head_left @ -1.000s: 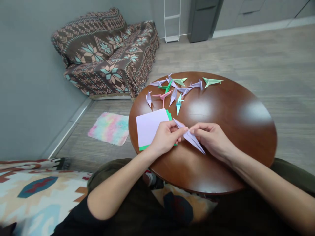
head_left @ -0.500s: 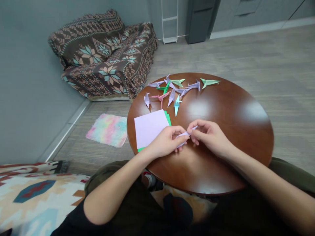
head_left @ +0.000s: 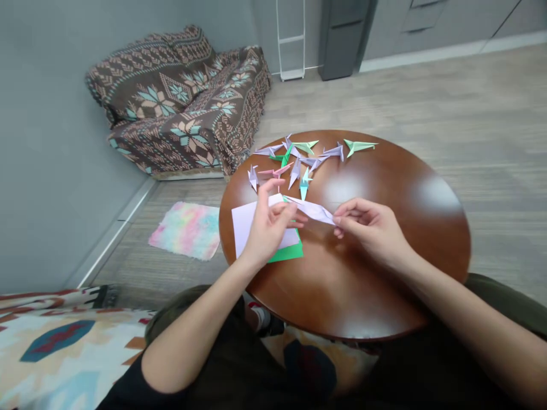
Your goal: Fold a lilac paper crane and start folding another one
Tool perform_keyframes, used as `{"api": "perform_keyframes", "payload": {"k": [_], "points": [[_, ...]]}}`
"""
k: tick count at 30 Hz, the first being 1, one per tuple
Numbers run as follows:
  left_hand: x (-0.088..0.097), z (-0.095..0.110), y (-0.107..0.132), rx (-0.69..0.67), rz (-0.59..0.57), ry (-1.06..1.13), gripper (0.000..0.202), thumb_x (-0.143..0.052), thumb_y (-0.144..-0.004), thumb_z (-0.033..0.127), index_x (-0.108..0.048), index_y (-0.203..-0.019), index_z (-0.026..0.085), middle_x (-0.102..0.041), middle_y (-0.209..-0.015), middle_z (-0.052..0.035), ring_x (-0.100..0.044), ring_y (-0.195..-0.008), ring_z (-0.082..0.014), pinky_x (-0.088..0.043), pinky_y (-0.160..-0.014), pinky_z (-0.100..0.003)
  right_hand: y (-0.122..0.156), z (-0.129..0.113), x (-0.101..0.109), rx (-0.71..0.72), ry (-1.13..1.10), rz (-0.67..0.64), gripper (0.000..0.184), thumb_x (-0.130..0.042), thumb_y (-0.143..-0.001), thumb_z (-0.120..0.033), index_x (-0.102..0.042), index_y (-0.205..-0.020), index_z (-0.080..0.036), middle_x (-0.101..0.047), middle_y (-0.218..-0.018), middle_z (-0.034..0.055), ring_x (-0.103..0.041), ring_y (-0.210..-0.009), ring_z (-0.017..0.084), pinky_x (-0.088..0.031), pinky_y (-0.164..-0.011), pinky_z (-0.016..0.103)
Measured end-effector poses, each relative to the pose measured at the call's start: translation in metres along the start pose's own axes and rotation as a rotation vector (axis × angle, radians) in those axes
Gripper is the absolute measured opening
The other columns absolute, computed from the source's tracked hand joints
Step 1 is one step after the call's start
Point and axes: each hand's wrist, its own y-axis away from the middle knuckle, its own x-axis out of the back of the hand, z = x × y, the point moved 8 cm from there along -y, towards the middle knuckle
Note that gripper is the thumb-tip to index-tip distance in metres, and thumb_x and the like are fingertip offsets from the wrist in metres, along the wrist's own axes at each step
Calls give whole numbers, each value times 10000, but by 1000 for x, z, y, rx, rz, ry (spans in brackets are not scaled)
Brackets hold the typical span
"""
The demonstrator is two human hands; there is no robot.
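Note:
My right hand (head_left: 371, 229) pinches one end of a folded lilac paper (head_left: 315, 211) between thumb and fingertips. The long, narrow paper stretches left from there, above the table. Beside its far end is my left hand (head_left: 270, 229), with fingers apart and the index finger raised; it appears to hold nothing. Under the left hand lies a stack of square paper, a lilac sheet (head_left: 243, 222) on top and a green sheet (head_left: 287, 253) showing at the edge. Behind the hands sit several folded paper cranes, among them a blue one (head_left: 305, 185) and a pink one (head_left: 280, 171).
The round brown table (head_left: 410, 228) stands before my knees. A light green crane (head_left: 358, 147) lies toward its far edge. Beyond are a sofa (head_left: 183, 114) under a patterned cover, a pastel rug (head_left: 186, 230), a white rack (head_left: 292, 74) and a grey cabinet (head_left: 342, 48).
My left hand has let go of the folded paper and moved left and up over the stack, fingers spreading. The paper now shows at greater length, held by my right hand.

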Motion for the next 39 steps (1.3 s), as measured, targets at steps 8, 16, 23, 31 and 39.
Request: {"api": "perform_keyframes", "payload": {"k": [8, 16, 23, 31, 39], "points": [[-27, -13, 14, 36, -75, -52, 202, -758, -883, 323, -658, -904, 149, -731, -811, -30, -732, -737, -133, -613, -759, -259, 7, -7, -9, 81, 115, -38, 104, -785, -838, -284, -738, -854, -193, -742, -698, 19, -692, -612, 158, -565, -620, 279], [-23, -13, 13, -50, -82, -167, 166, -725, -900, 266, -584, -918, 181, -708, -855, -19, -727, -766, -124, -580, -741, -229, 9, 6, -19, 4, 9, -80, 189, -853, -789, -342, -734, -822, -199, -787, -753, 46, -743, -685, 183, -602, -688, 301], [-23, -11, 15, -20, -63, -143, 163, -736, -871, 261, -594, -881, 181, -712, -810, -13, -726, -709, -129, -593, -717, -242, 9, 7, -22, -17, -4, -88, 209, -884, -748, -332, -729, -799, -200, -776, -728, 40, -721, -645, 172, -589, -653, 289], [-28, -8, 14, -34, -140, -145, 43, -697, -870, 190, -669, -871, 158, -718, -897, -36, -708, -743, -119, -593, -756, -248, 9, 13, -21, -81, -23, -50, 225, -910, -681, -282, -720, -755, -187, -776, -698, 45, -721, -630, 169, -589, -648, 277], [-16, -11, 8, 47, -48, -81, 150, -767, -805, 250, -669, -860, 151, -735, -779, -27, -723, -664, -133, -597, -694, -247, 9, 17, -16, -146, 8, -16, 189, -859, -660, -242, -694, -733, -186, -756, -659, 37, -724, -597, 176, -575, -597, 274]]}}
